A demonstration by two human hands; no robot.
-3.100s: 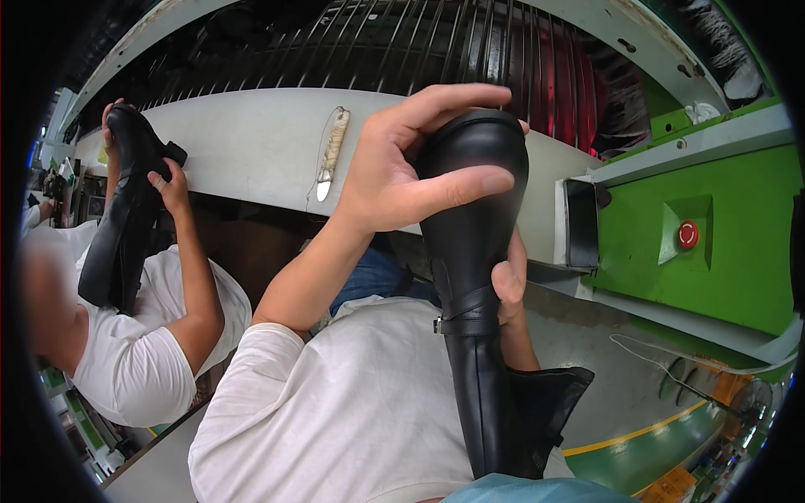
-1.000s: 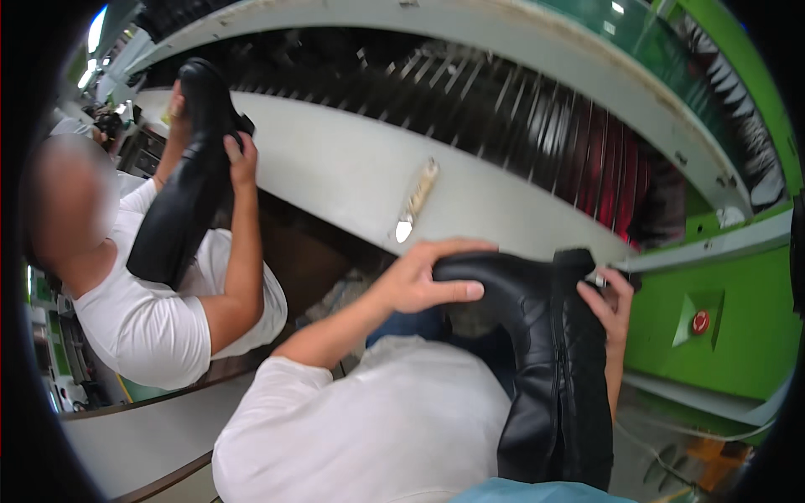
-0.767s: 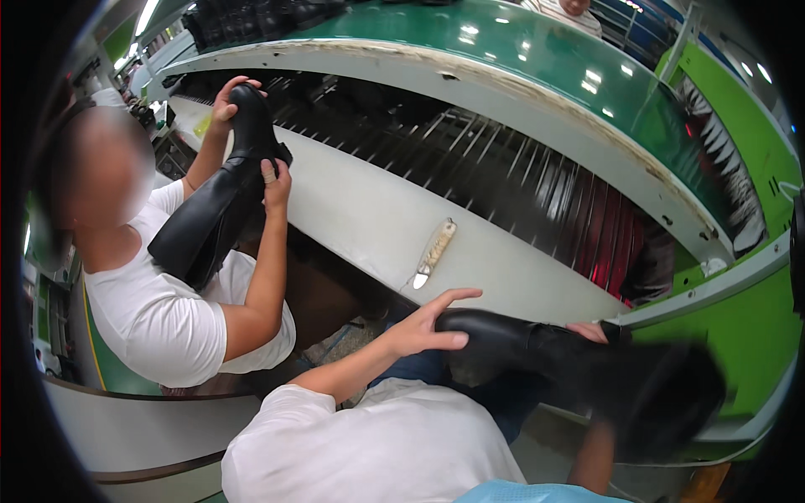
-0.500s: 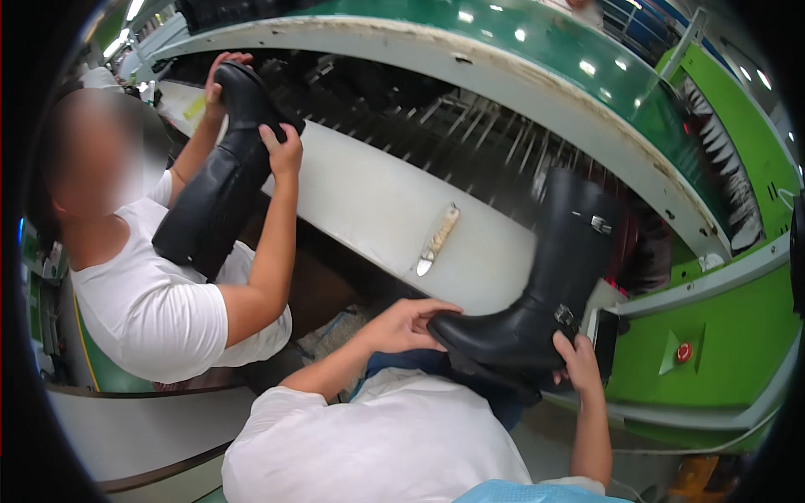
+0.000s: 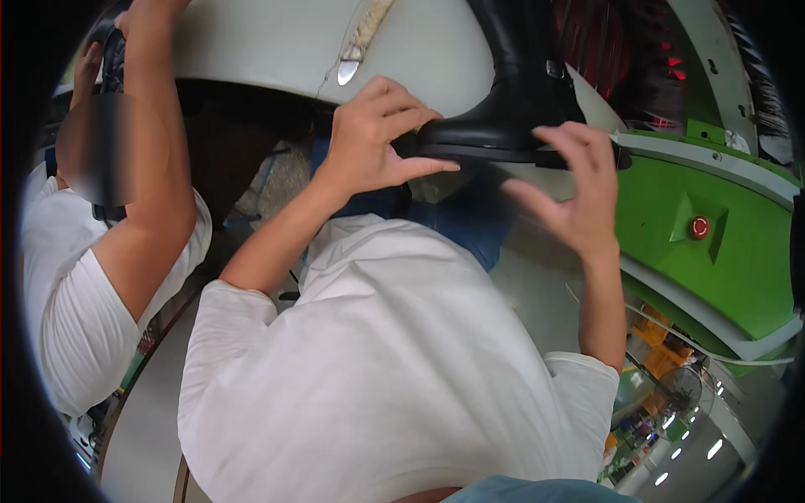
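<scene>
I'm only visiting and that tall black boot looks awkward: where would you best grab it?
Probably low, at the foot. The black boot stands upright, its sole edge level and facing the person. The left hand already pinches one end of the foot; the right hand, fingers open, is at the other end.

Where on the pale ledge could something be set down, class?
Bare room on the pale ledge lies between the co-worker's raised arm and the knife. Around the black boot, left hand and right hand crowd it.
</scene>
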